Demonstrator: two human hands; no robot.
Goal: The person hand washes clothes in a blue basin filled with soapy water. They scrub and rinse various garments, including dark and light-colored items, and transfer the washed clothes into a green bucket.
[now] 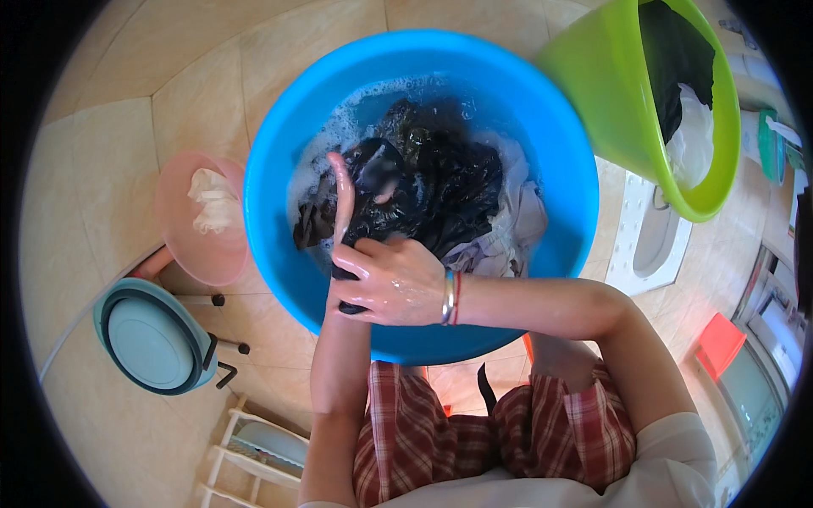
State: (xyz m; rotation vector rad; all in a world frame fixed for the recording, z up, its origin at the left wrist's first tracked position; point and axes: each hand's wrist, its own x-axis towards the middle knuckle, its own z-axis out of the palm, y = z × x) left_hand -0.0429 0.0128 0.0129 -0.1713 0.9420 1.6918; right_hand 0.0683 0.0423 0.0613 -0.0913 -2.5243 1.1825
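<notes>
A large blue basin point(542, 233) holds soapy water and a heap of wet clothes. My left hand point(342, 199) is inside the basin with one digit stretched out along the left. A dark wet garment point(373, 169) covers the rest of that hand, hiding most of its fingers. Closed around a fold of the same garment, my right hand point(394, 275) presses it against my left wrist. Black fabric shows between its fingers. Beside the dark heap, a pale lilac-grey garment point(517, 212) lies along the right side, partly under water. Suds point(339, 118) float near the far rim.
A tilted green bucket point(584, 85) with black and white clothes stands at the back right. On the left are a pink basin point(203, 254) with white cloth and a teal folding tub point(151, 339). A white squat toilet point(622, 237) and a slatted rack point(246, 466) are nearby.
</notes>
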